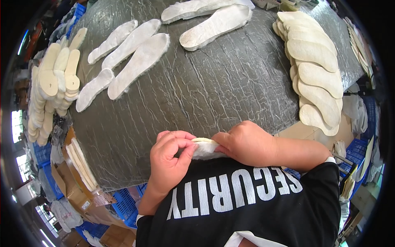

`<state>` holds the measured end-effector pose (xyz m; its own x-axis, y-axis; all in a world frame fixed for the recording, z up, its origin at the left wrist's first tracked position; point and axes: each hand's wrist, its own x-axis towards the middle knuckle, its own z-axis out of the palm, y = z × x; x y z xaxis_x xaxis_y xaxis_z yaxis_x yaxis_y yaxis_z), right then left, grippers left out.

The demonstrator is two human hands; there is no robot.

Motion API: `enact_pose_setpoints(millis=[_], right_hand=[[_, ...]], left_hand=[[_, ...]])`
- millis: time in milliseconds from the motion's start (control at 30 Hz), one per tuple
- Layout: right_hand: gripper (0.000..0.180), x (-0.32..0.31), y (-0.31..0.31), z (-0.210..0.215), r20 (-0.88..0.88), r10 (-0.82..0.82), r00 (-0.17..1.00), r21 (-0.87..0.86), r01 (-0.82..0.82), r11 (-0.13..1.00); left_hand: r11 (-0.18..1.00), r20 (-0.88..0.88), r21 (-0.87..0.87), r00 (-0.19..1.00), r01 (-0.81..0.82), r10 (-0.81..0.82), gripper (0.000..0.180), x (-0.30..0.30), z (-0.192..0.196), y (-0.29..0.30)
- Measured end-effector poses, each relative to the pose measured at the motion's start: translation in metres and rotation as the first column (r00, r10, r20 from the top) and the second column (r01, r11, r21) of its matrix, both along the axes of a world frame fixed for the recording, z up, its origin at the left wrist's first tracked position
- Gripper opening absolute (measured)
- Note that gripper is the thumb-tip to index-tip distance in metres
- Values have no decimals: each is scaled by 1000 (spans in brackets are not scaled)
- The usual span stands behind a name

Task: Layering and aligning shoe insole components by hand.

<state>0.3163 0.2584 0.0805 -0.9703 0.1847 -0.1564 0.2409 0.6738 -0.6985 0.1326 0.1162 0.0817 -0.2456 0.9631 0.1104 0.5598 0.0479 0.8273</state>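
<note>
A white fleece-lined insole [204, 148] is pressed against my dark shirt at the near edge of the grey worktable [197, 90]. My left hand [169, 160] pinches its left end between thumb and fingers. My right hand [247, 142] clasps its right end, covering most of it. Only a short stretch of beige sole and white fleece shows between the two hands.
Several fleece insoles [131, 57] lie spread at the table's far left and two more [214, 20] at the far middle. A fanned stack of beige insoles [317, 70] runs down the right edge. Another stack [53, 86] stands at the left. Blue crates [123, 203] and cardboard boxes sit below.
</note>
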Motion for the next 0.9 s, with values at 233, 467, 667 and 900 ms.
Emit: enact_pose_setpoints(millis=[233, 467, 667, 900], right_hand=[[25, -2, 2, 0, -82, 7, 997, -39, -11, 999], [19, -12, -2, 1, -166, -105, 980, -87, 92, 992], [18, -2, 4, 11, -357, -190, 914, -56, 182, 982], [28, -9, 8, 36, -487, -219, 846, 4, 253, 967]], left_hand=[[998, -45, 60, 999, -1, 4, 14, 3, -4, 3], [984, 63, 174, 997, 29, -40, 23, 7, 2, 3], [909, 310, 411, 948, -67, -71, 35, 3, -1, 3], [799, -228, 573, 972, 185, -61, 27, -5, 33, 35]])
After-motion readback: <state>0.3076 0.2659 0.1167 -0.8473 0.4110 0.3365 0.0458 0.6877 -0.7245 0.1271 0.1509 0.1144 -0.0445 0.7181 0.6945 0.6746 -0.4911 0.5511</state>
